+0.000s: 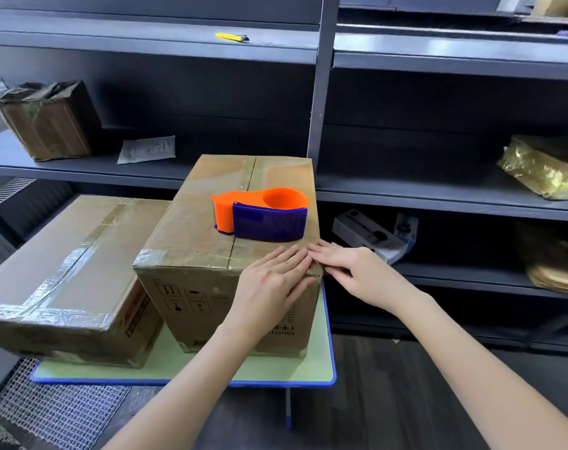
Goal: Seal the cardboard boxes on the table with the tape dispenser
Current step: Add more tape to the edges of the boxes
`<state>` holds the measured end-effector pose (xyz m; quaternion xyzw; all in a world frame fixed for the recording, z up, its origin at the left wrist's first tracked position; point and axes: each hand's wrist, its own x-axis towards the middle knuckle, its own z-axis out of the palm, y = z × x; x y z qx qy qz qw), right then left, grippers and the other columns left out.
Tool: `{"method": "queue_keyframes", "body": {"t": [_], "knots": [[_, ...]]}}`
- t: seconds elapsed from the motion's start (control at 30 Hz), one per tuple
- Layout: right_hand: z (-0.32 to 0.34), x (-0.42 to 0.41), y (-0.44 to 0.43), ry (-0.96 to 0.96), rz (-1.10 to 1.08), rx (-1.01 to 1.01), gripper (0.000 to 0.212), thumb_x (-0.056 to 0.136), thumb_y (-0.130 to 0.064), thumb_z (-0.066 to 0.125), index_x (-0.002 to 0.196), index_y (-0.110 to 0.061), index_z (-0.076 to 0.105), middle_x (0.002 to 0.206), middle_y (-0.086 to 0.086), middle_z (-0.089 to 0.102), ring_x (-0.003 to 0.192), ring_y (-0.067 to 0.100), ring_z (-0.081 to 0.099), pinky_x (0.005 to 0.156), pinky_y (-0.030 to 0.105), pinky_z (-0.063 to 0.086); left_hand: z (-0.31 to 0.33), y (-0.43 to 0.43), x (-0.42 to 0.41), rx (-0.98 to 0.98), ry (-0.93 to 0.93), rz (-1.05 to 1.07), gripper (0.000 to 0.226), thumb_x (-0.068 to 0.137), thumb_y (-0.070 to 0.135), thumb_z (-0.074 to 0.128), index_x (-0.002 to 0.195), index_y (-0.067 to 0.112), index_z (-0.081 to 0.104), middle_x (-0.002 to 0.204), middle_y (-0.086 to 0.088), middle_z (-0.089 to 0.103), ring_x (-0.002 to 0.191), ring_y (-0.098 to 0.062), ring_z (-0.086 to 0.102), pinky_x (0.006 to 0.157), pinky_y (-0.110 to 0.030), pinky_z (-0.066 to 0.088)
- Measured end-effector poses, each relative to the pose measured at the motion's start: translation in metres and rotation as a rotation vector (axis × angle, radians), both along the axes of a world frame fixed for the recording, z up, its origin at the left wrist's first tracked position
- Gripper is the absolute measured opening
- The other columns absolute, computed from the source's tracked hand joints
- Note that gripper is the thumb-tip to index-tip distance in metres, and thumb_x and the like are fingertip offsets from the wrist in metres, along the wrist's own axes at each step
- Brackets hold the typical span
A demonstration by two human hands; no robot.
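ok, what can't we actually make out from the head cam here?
All head view.
- near right corner of the tall box: covered by the left hand and right hand, so the tape there is hidden.
- tape dispenser: its blue guard hides the roll; tape left unknown.
- low box: cut off by the left frame edge, blurred there.
- print on the tall box front: too small, partly behind the left hand.
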<state>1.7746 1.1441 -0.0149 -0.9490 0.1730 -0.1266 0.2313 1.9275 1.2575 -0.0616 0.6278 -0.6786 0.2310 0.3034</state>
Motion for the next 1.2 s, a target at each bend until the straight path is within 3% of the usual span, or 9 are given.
{"method": "queue_keyframes", "body": {"t": [0.17,0.3,0.4,0.57,0.67,0.83,0.97,1.1,1.2], "knots": [[0.002,-0.005,-0.005,0.062,0.026,-0.002,0.048,0.090,-0.012,0.061,0.135,-0.013,0.046,0.143,-0.006,0.040,0.130,-0.006,0.020,0.111,0.011,0.014,-0.003,-0.003,-0.007,-0.032,-0.012,0.015,0.032,0.093,0.030,0.050,0.109,0.012,0.072,0.113,-0.002,0.068,0.111,-0.016,0.062,0.099,-0.031,0.047],[0.006,-0.001,-0.007,0.104,0.044,-0.103,0.047,0.090,-0.020,0.061,0.134,-0.014,0.048,0.143,-0.004,0.041,0.133,-0.003,0.023,0.114,0.023,0.021,-0.010,-0.003,-0.010,-0.059,-0.052,0.033,0.029,0.094,0.021,0.051,0.112,0.008,0.070,0.119,-0.004,0.066,0.116,-0.021,0.059,0.101,-0.033,0.044],[0.009,0.001,-0.010,0.154,0.048,-0.169,0.046,0.091,-0.026,0.060,0.135,-0.016,0.049,0.143,-0.006,0.041,0.136,0.003,0.029,0.113,0.023,0.024,-0.017,-0.001,-0.017,-0.043,-0.070,0.042,0.034,0.088,0.012,0.053,0.119,0.003,0.064,0.127,-0.008,0.060,0.123,-0.022,0.053,0.104,-0.036,0.041],[0.012,0.006,-0.009,0.181,0.065,-0.247,0.045,0.091,-0.033,0.058,0.134,-0.020,0.051,0.143,-0.008,0.042,0.135,0.002,0.031,0.110,0.022,0.028,-0.015,-0.004,-0.017,-0.104,-0.060,0.064,0.039,0.089,0.036,0.060,0.110,0.004,0.069,0.119,-0.006,0.065,0.114,-0.018,0.060,0.101,-0.032,0.044],[0.013,0.006,-0.010,0.164,0.052,-0.211,0.044,0.090,-0.035,0.059,0.131,-0.020,0.054,0.141,-0.008,0.045,0.134,0.000,0.033,0.109,0.020,0.027,-0.014,-0.006,-0.016,-0.115,-0.088,0.069,0.034,0.090,0.032,0.060,0.107,0.005,0.070,0.115,-0.006,0.067,0.110,-0.018,0.062,0.098,-0.032,0.046],[0.011,0.009,-0.008,0.194,-0.021,-0.211,0.043,0.091,-0.037,0.057,0.131,-0.025,0.053,0.139,-0.007,0.048,0.131,0.007,0.041,0.107,0.031,0.035,-0.010,-0.006,-0.022,-0.083,0.082,0.104,0.029,0.083,0.027,0.064,0.105,0.011,0.073,0.110,0.001,0.069,0.107,-0.015,0.064,0.094,-0.031,0.048],[0.010,0.010,-0.006,0.218,-0.036,-0.253,0.042,0.093,-0.036,0.053,0.133,-0.025,0.051,0.140,-0.007,0.047,0.132,0.007,0.040,0.106,0.030,0.034,-0.005,-0.004,-0.024,0.009,0.139,0.112,0.030,0.080,0.027,0.067,0.105,0.013,0.073,0.109,0.003,0.070,0.106,-0.014,0.065,0.093,-0.030,0.050],[0.011,0.007,-0.004,0.133,-0.012,-0.176,0.039,0.093,-0.031,0.055,0.131,-0.023,0.053,0.140,-0.010,0.046,0.134,0.000,0.033,0.110,0.026,0.029,0.008,0.008,-0.014,0.204,0.187,-0.017,0.041,0.093,0.035,0.046,0.121,0.013,0.064,0.126,0.002,0.060,0.123,-0.010,0.051,0.106,-0.025,0.037],[0.013,0.012,0.004,0.078,-0.014,-0.242,0.036,0.095,-0.035,0.051,0.126,-0.019,0.060,0.136,-0.005,0.053,0.132,0.011,0.041,0.107,0.028,0.032,0.016,0.026,-0.002,0.225,0.295,-0.020,0.043,0.094,0.033,0.041,0.127,0.011,0.058,0.132,0.005,0.052,0.131,-0.004,0.037,0.111,-0.012,0.019]]}}
